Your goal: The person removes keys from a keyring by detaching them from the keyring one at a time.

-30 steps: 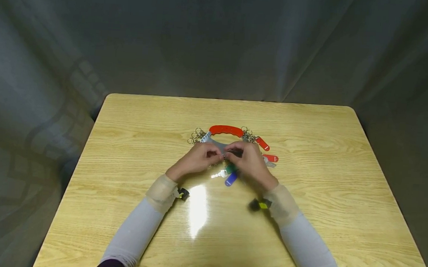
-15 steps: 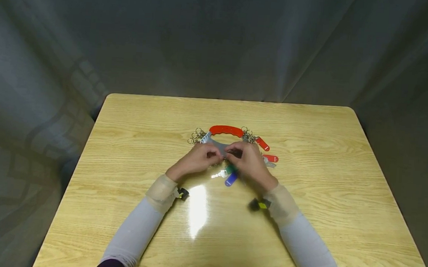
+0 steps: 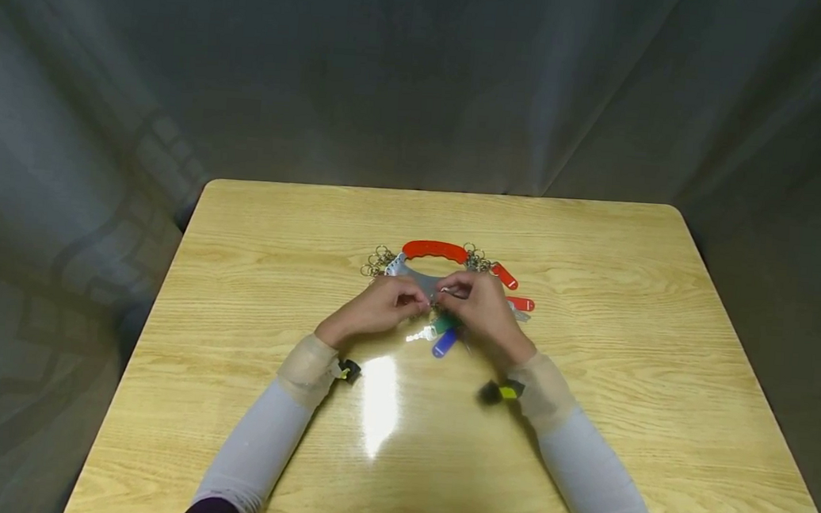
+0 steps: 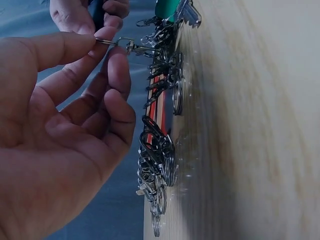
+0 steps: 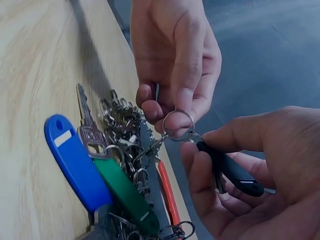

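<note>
A grey plate with a red handle (image 3: 435,249) lies on the table, metal clips and rings hanging along its edge. My left hand (image 3: 381,304) pinches a split ring (image 5: 178,125) between thumb and finger; a clip (image 4: 134,48) joins that ring to the bunch. Opposite, my right hand (image 3: 481,311) holds a black key tag (image 5: 231,170) with a key beside it, its small ring meeting the split ring. Below the hands lie a green tag (image 5: 127,195) and a blue tag (image 5: 77,162), with a key (image 5: 89,122) next to them.
Two red tags (image 3: 505,276) and a key lie right of the plate. More clips and rings (image 3: 379,261) spread at its left end. The wooden table (image 3: 276,231) is bordered by grey curtains (image 3: 423,82).
My right hand has shifted slightly, and a small gap shows between the fingertips of the two hands. The plate and the tags on the table stay where they were.
</note>
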`<state>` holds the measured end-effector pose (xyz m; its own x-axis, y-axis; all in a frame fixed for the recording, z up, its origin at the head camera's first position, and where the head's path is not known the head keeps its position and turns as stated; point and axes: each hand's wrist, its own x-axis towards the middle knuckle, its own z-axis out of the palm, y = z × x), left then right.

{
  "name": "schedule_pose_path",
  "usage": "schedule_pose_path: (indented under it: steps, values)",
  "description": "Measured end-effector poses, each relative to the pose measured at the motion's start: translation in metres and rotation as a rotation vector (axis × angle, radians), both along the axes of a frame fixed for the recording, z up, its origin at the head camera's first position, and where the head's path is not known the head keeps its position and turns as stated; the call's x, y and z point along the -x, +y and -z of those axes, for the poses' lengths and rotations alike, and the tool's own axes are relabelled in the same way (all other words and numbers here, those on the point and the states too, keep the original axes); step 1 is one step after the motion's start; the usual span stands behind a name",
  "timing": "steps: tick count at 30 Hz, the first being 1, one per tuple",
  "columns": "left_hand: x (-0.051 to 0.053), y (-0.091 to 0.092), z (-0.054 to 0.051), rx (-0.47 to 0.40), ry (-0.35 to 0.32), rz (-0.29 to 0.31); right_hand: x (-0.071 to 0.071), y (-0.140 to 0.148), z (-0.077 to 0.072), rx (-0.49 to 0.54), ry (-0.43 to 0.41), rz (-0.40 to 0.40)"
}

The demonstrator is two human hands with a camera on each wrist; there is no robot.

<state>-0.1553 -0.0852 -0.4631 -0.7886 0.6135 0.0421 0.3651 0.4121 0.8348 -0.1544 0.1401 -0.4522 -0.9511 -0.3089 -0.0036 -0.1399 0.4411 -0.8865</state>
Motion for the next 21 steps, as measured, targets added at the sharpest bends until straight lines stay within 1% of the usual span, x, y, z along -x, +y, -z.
schedule_pose_path:
  steps: [3,6,10,13,16,21]
  values:
    - [-0.0002,0.0000,0.0008,-0.001,0.014,0.007,-0.0003,0.0001,0.0007,0.042,-0.051,0.005]
    - [-0.0008,-0.0005,0.0005,0.004,0.033,0.015,-0.0006,-0.0002,0.0001,0.056,-0.084,0.011]
    - [-0.0012,-0.0003,-0.0001,0.027,0.058,0.023,-0.0006,-0.0008,-0.0006,0.058,-0.098,0.013]
    - [-0.0016,0.0007,-0.0011,0.049,0.077,0.026,-0.0007,-0.0014,-0.0013,0.074,-0.119,0.018]
    - [-0.0021,0.0018,-0.0025,0.079,0.112,0.025,-0.0010,-0.0022,-0.0021,0.099,-0.151,0.031]
    - [-0.0038,0.0043,-0.0057,0.153,0.172,0.009,-0.0011,-0.0032,-0.0024,0.146,-0.217,0.052]
